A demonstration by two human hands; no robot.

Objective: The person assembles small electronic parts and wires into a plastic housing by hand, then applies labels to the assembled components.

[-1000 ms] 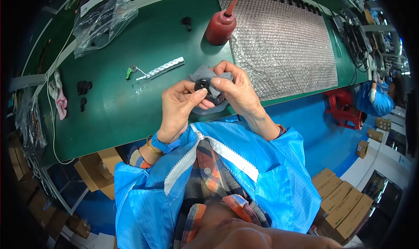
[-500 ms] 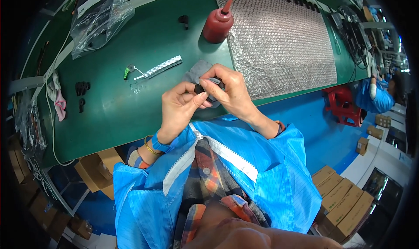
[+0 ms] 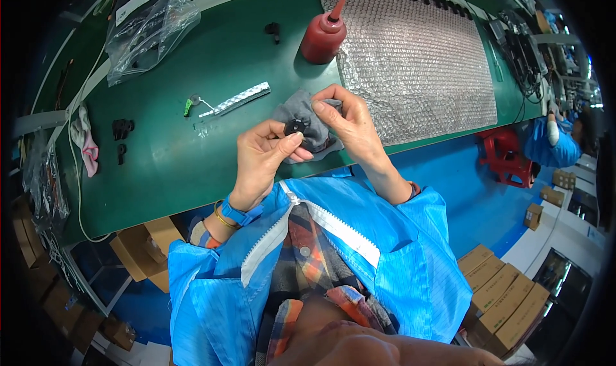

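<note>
My left hand pinches a small black round plastic part between thumb and fingertips. To its right, my right hand is closed, thumb against forefinger, on the upper edge of a crumpled grey cloth. The cloth spreads behind and below the black part, near the table's front edge. Whether the cloth touches the part cannot be made out. Beyond the hands stands a red squeeze bottle with a pointed nozzle.
Bubble wrap covers the right of the green table, with several black parts along its far edge. A silvery strip, a green-tipped piece, more black parts and a plastic bag lie leftward. A red stool stands right.
My right hand has drawn back from the black part, up and to the right, and now pinches the cloth. More of the part's round face and the cloth shows. My left hand stays nearly in place.
</note>
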